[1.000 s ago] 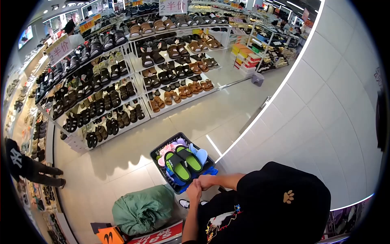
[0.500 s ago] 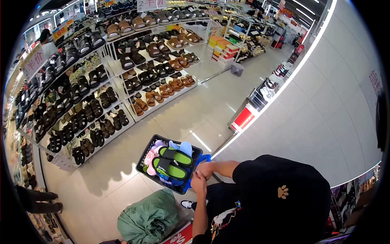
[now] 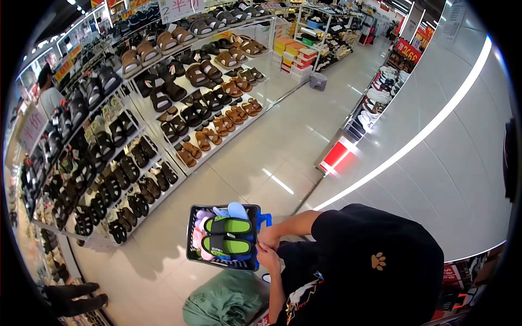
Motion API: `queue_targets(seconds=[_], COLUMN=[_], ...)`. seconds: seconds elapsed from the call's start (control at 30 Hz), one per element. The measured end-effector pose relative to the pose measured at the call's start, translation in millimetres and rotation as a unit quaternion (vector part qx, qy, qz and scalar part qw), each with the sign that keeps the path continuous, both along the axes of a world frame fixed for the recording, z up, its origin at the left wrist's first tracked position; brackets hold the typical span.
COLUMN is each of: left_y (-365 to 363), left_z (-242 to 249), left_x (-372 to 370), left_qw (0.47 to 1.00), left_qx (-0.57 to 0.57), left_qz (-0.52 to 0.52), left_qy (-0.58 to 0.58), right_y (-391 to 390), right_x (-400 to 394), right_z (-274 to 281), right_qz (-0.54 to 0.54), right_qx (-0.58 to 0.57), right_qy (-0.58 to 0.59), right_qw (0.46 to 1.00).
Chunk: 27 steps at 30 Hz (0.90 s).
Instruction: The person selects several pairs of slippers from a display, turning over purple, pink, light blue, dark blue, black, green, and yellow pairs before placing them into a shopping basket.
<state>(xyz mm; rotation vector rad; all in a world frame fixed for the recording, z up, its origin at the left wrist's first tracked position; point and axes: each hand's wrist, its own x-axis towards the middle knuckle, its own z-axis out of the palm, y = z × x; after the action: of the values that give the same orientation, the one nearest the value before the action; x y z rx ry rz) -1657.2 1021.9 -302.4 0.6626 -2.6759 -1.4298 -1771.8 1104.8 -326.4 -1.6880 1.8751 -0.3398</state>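
Together, the two hands meet at the near edge of the basket. The right hand appears closed around the middle of the blue handle; the left hand presses against it with fingers bent, though whether it also grips the handle is hidden.

The black basket lies just beyond, its handle edge toward the person. On top inside are two black-and-green slippers, side by side, reaching close to the handle edge. Pink footwear sits by the far edge, purple footwear near the far right corner, and a light blue slipper pokes over the right edge.

Beside the basket, on the person's left, is a bunched green sack. A shoe shows between the sack and the person's dark clothes. Farther out, across the tiled floor, a white rack carries rows of black and brown sandals. Past its far end stand stacked boxes and a grey bin. A pale wall rises on the right. Another person's legs show at the far left.
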Motion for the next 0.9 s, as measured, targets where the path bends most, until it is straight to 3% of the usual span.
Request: queue_targets(seconds=[0.2, 0.37, 0.57, 0.8, 0.9], left_y=[-16, -28, -38, -37, -39], left_z=[2, -14, -11, -5, -7], left_x=[-25, -39, -50, -51, -46], left_qw=[0.998, 0.993, 0.991, 0.988, 0.989], left_qx=[0.019, 0.022, 0.002, 0.006, -0.022], left_qz=[0.052, 0.114, 0.135, 0.152, 0.143], left_qy=[0.012, 0.011, 0.028, 0.025, 0.036], right_y=[-33, -50, -73, -70, -70], right_x=[-35, -53, -67, -67, -66], right_z=[19, 28, 16, 27, 19], right_qz=[0.084, 0.08, 0.154, 0.113, 0.13], right_qx=[-0.022, -0.017, -0.078, -0.039, -0.097], right_qy=[0.024, 0.022, 0.044, 0.037, 0.033], right_qw=[0.996, 0.996, 0.984, 0.992, 0.986])
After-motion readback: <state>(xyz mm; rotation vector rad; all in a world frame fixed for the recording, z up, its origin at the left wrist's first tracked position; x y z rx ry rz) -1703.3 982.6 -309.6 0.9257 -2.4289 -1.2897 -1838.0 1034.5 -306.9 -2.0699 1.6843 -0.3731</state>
